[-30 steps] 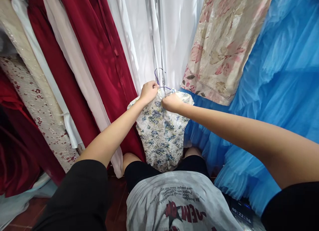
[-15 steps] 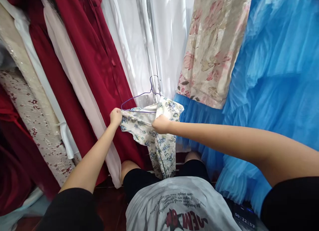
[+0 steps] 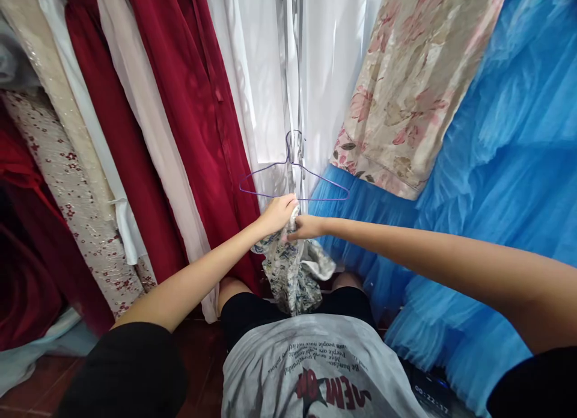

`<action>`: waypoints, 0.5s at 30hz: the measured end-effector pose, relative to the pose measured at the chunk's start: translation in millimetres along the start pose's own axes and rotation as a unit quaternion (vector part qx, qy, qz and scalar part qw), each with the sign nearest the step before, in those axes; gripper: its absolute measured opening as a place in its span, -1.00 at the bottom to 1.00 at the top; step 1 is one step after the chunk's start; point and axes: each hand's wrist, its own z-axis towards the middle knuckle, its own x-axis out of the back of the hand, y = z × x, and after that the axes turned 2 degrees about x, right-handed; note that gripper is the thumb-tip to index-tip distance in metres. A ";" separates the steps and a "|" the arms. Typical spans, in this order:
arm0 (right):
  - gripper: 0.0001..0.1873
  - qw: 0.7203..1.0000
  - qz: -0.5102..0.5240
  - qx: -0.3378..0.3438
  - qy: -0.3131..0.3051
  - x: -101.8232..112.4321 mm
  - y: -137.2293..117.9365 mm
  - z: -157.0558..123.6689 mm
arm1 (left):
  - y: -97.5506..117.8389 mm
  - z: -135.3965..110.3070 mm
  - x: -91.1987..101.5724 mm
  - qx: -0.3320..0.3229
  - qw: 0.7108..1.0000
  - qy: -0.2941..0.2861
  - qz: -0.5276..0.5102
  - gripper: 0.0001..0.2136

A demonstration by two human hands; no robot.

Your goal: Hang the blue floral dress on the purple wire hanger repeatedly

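A purple wire hanger (image 3: 289, 159) hangs bare in front of white cloth. Just under its bottom bar, my left hand (image 3: 277, 215) is closed on the bunched upper part of a white garment with blue-green floral print (image 3: 288, 279). My right hand (image 3: 310, 226) is beside it, slightly lower, its fingers curled on the same gathered cloth. Below both hands the garment droops between my knees, with one crumpled part sticking out to the right. Its exact kind cannot be made out in these folds.
Long dark red dresses (image 3: 180, 105) and a pale pink one (image 3: 148, 117) hang on the left. White cloth (image 3: 265, 75) hangs ahead, a beige floral garment (image 3: 406, 93) right of it, and blue tulle (image 3: 509, 183) at far right. A lit timer screen (image 3: 430, 397) is at lower right.
The floral garment has come off the hanger and is now bunched lower down. My left hand has moved right, close to my right hand. The hanger now hangs level with nothing on it.
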 end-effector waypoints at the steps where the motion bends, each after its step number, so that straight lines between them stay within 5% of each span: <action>1: -0.72 0.999 0.046 0.002 0.016 4.2 -1.8 -0.6 | 8.3 3.1 -0.1 -0.017 1.000 0.005 -0.005 -0.73; 6: -0.78 0.969 0.242 0.004 0.046 20.1 -5.1 -15.5 | 13.1 13.4 6.5 -0.019 0.995 -0.015 -0.101 -0.71; 11: -0.80 0.940 0.342 0.006 -0.012 31.4 1.7 -34.5 | -2.4 -9.4 -12.6 0.115 0.927 -0.229 -0.274 -0.42; 15: -0.83 0.913 0.402 -0.010 -0.066 47.1 9.4 -48.1 | 1.6 -36.6 -28.4 0.133 0.883 -0.308 -0.329 -0.33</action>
